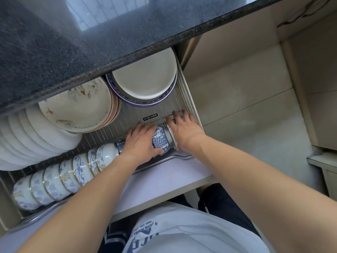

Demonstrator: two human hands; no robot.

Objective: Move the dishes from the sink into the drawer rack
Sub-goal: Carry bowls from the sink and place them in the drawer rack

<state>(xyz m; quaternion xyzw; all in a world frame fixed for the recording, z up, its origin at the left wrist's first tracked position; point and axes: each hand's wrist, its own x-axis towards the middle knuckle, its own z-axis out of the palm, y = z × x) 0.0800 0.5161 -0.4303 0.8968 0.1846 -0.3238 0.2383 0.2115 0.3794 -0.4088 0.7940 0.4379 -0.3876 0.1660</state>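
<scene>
Bowl: I see a blue-patterned bowl (161,139) lying on its side in the drawer rack (131,114), at the right end of the bowl row (69,172).
Left hand (141,141): fingers grasp the bowl's side.
Right hand (183,128): fingers straight, pressing its rim.
Behind: stacked plates (145,77).

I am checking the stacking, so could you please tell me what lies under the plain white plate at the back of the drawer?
A blue-rimmed plate lies under the plain white plate; only its rim shows. Anything lower is covered.
</scene>
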